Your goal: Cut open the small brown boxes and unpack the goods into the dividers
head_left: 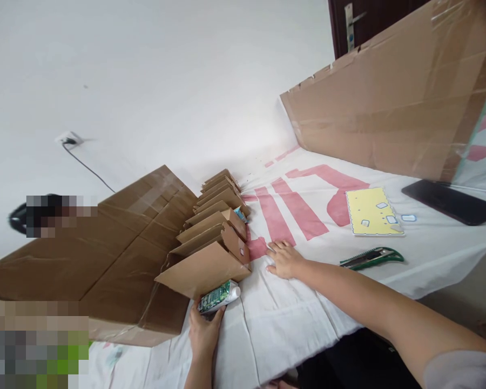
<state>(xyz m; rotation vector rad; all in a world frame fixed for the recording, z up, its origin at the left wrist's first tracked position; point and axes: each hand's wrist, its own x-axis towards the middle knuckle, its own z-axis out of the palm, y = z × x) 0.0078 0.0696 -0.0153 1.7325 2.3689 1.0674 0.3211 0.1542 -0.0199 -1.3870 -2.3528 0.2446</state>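
Observation:
My left hand (204, 327) is closed around the lower end of a green printed tube (215, 298) with a white cap that points to the right. The tube lies against the front of the nearest cardboard box (208, 267) in a row of narrow open boxes. My right hand (284, 260) rests palm down on the white cloth with its fingers spread and nothing in them. A small white sticker (242, 252) shows on the side of the nearest box. Farther back, a blue-and-white item (241, 215) peeks out of another box in the row.
A large cardboard box (117, 254) stands left of the row, and a tall cardboard panel (380, 102) at the right. On the cloth (267, 324) lie a green utility knife (372, 258), a yellow card (368, 208) with paper pieces and a black phone (453, 201). A person is partly visible at left.

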